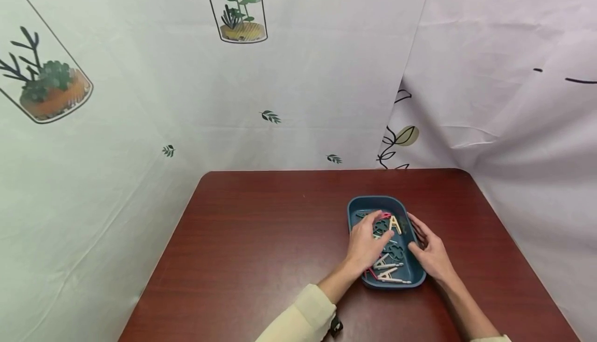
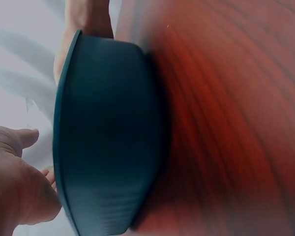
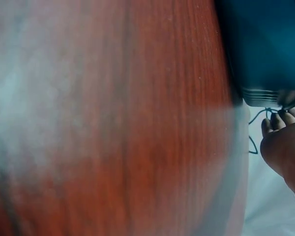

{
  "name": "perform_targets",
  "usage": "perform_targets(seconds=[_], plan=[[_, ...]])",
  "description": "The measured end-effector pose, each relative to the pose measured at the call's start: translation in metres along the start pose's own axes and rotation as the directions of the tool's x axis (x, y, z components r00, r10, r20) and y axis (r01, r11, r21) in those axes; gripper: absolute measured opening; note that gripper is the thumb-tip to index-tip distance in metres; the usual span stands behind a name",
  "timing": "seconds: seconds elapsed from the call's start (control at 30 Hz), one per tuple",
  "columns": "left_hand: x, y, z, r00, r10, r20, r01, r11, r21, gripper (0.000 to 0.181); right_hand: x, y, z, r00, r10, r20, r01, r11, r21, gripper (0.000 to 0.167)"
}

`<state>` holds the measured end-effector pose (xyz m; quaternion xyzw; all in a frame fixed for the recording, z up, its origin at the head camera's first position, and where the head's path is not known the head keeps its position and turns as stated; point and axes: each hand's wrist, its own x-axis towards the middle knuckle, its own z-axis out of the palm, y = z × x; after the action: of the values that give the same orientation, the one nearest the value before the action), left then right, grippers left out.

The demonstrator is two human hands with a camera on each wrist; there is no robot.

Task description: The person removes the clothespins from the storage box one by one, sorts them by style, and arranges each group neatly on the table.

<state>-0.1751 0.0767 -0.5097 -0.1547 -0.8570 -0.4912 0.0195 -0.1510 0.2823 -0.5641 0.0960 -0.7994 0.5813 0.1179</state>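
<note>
A dark blue-green plastic tray (image 1: 416, 275) with raised walls holds clothespins and dark green openwork pieces (image 1: 395, 252). My left hand (image 1: 366, 244) reaches over the tray's left wall, its thumb apart from the fingers, with nothing seen gripped. Near its fingertips lie a pink clip (image 1: 385, 215) and a cream clothespin (image 1: 394, 224). White clothespins (image 1: 391, 274) rest at the tray's near end. My right hand (image 1: 434, 255) holds the right wall, thumb by the rim and fingers along the outside. In the left wrist view, the tray's side (image 2: 108, 128) stands beside the left hand (image 2: 19, 187).
The tray stands on a reddish-brown wooden table (image 1: 261, 238), right of its middle. Pale cloth (image 1: 303, 83) printed with plants hangs behind the table and along both sides. A dark strap piece (image 1: 336, 326) hangs by the left sleeve (image 1: 303, 316).
</note>
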Motion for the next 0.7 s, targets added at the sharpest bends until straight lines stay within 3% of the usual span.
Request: perform_targets(seconds=[0.2,0.7], plan=[[-0.003,-0.002,0.012,1.0,-0.019,-0.013,0.019,1.0,0.017,0.043,0.0,0.0,0.0,1.0,0.002,-0.009,-0.002,1.0,-0.013,0.074],[-0.004,-0.005,0.027,0.992,-0.122,0.023,0.125,0.981,-0.149,0.03,-0.001,0.001,0.001,1.0,-0.01,-0.013,0.01,1.0,0.021,0.074]])
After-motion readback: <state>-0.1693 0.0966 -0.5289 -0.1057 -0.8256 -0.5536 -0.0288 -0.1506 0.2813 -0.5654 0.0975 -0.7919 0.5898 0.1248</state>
